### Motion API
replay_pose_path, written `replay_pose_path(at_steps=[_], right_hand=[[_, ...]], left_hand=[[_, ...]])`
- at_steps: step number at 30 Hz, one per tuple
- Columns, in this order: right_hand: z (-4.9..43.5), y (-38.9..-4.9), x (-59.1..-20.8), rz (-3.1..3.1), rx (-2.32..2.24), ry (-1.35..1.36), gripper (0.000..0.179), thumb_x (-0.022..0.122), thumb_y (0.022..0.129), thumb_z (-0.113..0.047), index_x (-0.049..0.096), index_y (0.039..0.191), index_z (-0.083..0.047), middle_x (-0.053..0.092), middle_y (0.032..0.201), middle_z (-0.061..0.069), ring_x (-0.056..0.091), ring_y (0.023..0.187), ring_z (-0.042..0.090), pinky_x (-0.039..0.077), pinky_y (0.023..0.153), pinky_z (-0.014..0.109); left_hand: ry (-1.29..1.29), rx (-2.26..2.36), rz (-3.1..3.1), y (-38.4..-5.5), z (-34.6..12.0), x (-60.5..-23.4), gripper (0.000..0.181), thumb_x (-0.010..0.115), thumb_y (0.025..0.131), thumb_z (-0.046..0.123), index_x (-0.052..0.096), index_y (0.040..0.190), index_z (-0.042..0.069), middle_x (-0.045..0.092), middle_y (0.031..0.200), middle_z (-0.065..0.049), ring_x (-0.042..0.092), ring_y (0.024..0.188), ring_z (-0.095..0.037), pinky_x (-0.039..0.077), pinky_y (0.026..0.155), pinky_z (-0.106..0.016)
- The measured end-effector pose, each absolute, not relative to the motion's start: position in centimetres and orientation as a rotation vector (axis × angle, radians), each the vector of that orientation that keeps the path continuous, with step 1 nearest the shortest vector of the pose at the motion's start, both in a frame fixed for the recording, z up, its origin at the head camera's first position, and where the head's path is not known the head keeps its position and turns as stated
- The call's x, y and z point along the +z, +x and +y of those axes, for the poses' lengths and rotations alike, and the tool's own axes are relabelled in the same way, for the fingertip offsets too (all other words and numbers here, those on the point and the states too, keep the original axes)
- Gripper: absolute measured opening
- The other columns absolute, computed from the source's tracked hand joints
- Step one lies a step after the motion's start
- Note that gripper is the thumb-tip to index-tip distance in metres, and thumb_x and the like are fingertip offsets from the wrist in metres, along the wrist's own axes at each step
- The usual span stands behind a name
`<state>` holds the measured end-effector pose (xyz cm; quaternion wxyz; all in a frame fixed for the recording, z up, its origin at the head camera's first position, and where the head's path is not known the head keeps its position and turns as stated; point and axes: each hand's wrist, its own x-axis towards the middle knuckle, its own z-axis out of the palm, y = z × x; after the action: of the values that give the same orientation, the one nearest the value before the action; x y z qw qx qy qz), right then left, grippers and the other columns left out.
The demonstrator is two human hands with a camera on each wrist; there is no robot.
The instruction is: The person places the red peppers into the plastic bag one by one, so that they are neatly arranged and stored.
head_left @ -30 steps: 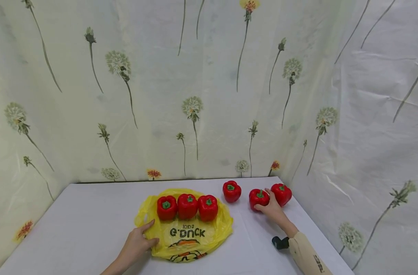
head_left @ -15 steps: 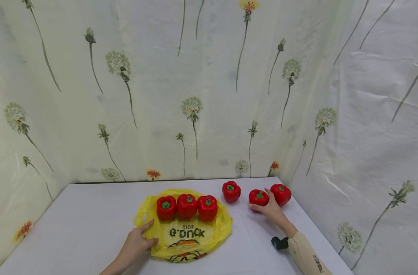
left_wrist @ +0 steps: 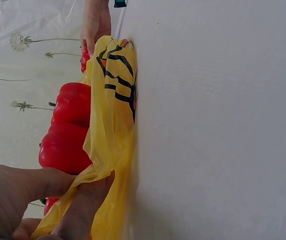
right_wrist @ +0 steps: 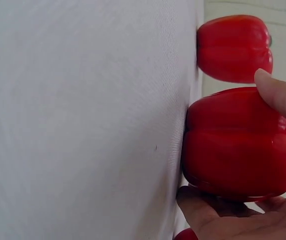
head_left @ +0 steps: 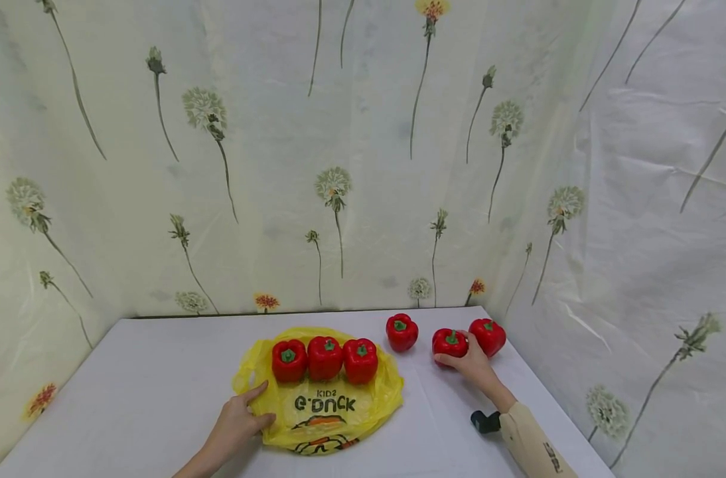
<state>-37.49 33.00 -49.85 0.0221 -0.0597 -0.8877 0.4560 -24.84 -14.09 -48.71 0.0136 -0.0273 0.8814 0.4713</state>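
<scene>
My left hand (head_left: 234, 425) pinches the near left edge of a yellow plastic bag (head_left: 324, 438); in the left wrist view the thin film (left_wrist: 113, 100) runs between thumb and fingers. Three red bell peppers stand in a row at the bag's far part: a left one (head_left: 289, 362), a middle one (head_left: 325, 358) and a right one (head_left: 360, 362). Over on the right, my right hand (head_left: 479, 368) grips another red bell pepper (right_wrist: 238, 145), thumb on one side and fingers on the other. That pepper rests on or very close to the table.
One red bell pepper (head_left: 402, 333) stands between the bag and my right hand. Another pepper (head_left: 488, 337) sits just beyond that hand, near the table's right edge. A black device (head_left: 485, 421) is at my right wrist. Floral sheets (head_left: 267, 199) hang behind the white table (head_left: 160, 372).
My right thumb has shifted left along the pepper's near side, and the fingers have drawn in against it. The left hand, the bag and the peppers on it stay in place.
</scene>
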Motion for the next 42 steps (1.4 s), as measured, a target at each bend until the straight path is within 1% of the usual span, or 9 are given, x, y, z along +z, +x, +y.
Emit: replay_pose_path(at_steps=[4,10,12,20,28,37,42], right_hand=[[33.1,-37.5,-49.8,-2.746,1.419,-0.175,0.106,0.082,0.073,-0.041,0.017,0.148,-0.003,0.029,0.146,0.026,0.028,0.133,0.047,0.048,0.095,0.057],[33.1,-37.4,-49.6,-2.749,1.415,-0.189,0.106,0.083,0.072,-0.042,0.019,0.147,-0.003,0.030,0.145,0.026,0.028,0.133,0.047,0.049,0.094,0.057],[33.1,-37.4,-49.7,-2.749,1.413,-0.194,0.106,0.083,0.071,-0.042,0.020,0.147,-0.004,0.030,0.145,0.026,0.028,0.133,0.047,0.050,0.093,0.056],[33.3,-37.4,-49.7,-2.732,1.422,-0.218,0.108,0.083,0.071,-0.044,0.020,0.148,-0.004,0.030,0.146,0.026,0.028,0.133,0.047,0.049,0.093,0.057],[33.3,-36.9,-49.0,-2.738,1.380,-0.225,0.107,0.081,0.072,-0.044,0.019,0.149,-0.003,0.029,0.146,0.027,0.027,0.133,0.048,0.049,0.093,0.058],[33.1,-36.8,-48.3,-2.741,1.368,-0.237,0.108,0.082,0.071,-0.047,0.020,0.149,-0.005,0.029,0.148,0.026,0.027,0.134,0.047,0.049,0.093,0.058],[32.9,-36.7,-47.7,-2.737,1.345,-0.225,0.107,0.081,0.071,-0.049,0.021,0.149,-0.006,0.030,0.148,0.026,0.028,0.133,0.047,0.050,0.092,0.058]], left_hand=[[-0.088,1.460,2.751,-25.0,-14.1,-48.9,0.070,0.076,0.075,0.010,0.048,0.138,-0.003,0.048,0.050,0.004,0.047,0.043,-0.008,0.041,0.046,-0.020],[-0.098,1.459,2.746,-25.0,-14.0,-48.8,0.070,0.076,0.075,0.010,0.049,0.138,-0.002,0.039,0.049,0.006,0.043,0.043,-0.008,0.040,0.046,-0.021],[-0.097,1.463,2.741,-25.0,-14.0,-48.8,0.070,0.076,0.075,0.010,0.049,0.138,-0.002,0.038,0.049,0.006,0.042,0.043,-0.008,0.040,0.046,-0.021],[-0.071,1.468,2.745,-24.9,-14.0,-48.6,0.069,0.075,0.076,0.009,0.048,0.138,-0.003,0.046,0.050,0.004,0.044,0.042,-0.008,0.040,0.045,-0.020],[-0.074,1.468,2.747,-24.7,-14.0,-48.6,0.069,0.076,0.075,0.009,0.049,0.138,-0.003,0.044,0.050,0.004,0.045,0.042,-0.008,0.041,0.045,-0.021],[-0.087,1.459,2.742,-24.8,-14.0,-48.6,0.070,0.076,0.075,0.009,0.048,0.138,-0.003,0.043,0.050,0.004,0.045,0.042,-0.008,0.042,0.045,-0.020],[-0.079,1.470,2.741,-24.7,-14.0,-48.6,0.070,0.076,0.075,0.009,0.049,0.138,-0.003,0.041,0.048,0.005,0.043,0.041,-0.008,0.040,0.045,-0.020]])
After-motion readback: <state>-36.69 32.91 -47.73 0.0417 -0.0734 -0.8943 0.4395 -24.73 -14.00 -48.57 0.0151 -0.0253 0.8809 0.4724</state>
